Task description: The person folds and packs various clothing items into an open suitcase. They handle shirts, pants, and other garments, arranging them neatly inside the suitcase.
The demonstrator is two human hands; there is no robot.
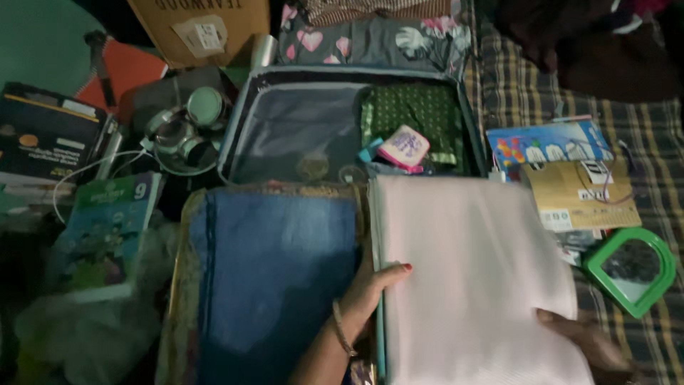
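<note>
in the open suitcase (239,135), left hand (367,289) and right hand (581,335) clamped on ribbed pink folded cloth (470,271), beside blue fabric (274,264)

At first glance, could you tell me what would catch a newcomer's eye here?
The pale pink folded cloth at centre right stands out, with the left hand on its left edge and the right hand at its lower right corner. Beside it lies a blue folded cloth, and a green-framed mirror sits at far right.

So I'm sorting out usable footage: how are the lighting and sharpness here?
Head view: dim overall, corners nearly black; the pale pink folded cloth is brightest, the right hand smeared in shadow, the left hand fairly sharp, no glare.
</note>
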